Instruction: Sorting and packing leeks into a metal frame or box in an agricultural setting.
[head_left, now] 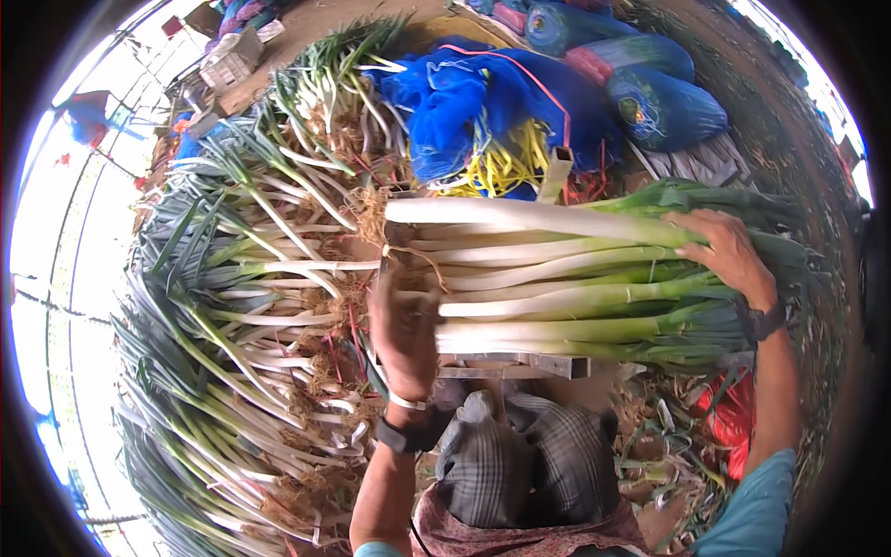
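Item: one thick leek (520,215), broad and smooth, white along most of its shank, passing through pale green toward the right; straight, lying nearly level. Its pale butt end pointed left, near a tuft of brown roots.

Item: a row of leeks (557,302), slimmer, white at the left and deepening to green leaves at the right, set side by side on a metal stand (557,176) before the seated person; the thick leek lay along the far edge of the row.

Right hand (729,251): fingers clamped about the green part of the thick leek, toward its leafy end.

Left hand (404,325): blurred, at the white ends of the row, nearer the person than the butt of the thick leek; whether its fingers gripped anything could not be told.

Surroundings: a heap of leeks (223,371) at left; blue mesh (450,102) and yellow strips (506,165) beyond the stand.
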`<state>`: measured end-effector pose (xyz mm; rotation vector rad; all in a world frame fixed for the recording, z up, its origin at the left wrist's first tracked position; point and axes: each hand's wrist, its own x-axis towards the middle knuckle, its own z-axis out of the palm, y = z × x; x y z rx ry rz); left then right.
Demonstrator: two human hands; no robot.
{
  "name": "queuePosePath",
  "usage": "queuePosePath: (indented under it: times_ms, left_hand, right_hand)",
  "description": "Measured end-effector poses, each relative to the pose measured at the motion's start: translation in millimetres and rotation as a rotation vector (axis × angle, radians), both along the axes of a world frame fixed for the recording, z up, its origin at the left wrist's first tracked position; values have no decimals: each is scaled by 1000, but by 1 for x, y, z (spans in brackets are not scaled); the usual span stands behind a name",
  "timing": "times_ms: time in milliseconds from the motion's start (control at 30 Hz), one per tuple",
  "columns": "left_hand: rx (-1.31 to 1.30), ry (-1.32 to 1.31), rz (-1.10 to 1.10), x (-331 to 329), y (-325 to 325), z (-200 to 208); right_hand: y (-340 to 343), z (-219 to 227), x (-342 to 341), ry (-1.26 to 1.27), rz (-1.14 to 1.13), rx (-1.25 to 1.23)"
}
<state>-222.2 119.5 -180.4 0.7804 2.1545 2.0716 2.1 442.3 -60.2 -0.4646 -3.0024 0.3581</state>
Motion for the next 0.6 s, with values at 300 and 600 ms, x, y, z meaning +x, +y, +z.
queuePosePath:
  times_ms: [300,600]
  left_hand:
    - [-323,-264,66,-125,-114,-38]
    - [-1220,-62,289,-34,-370,-49]
  right_hand:
    - [0,4,17,-54,-23,130]
    - [11,-62,-3,113,99,425]
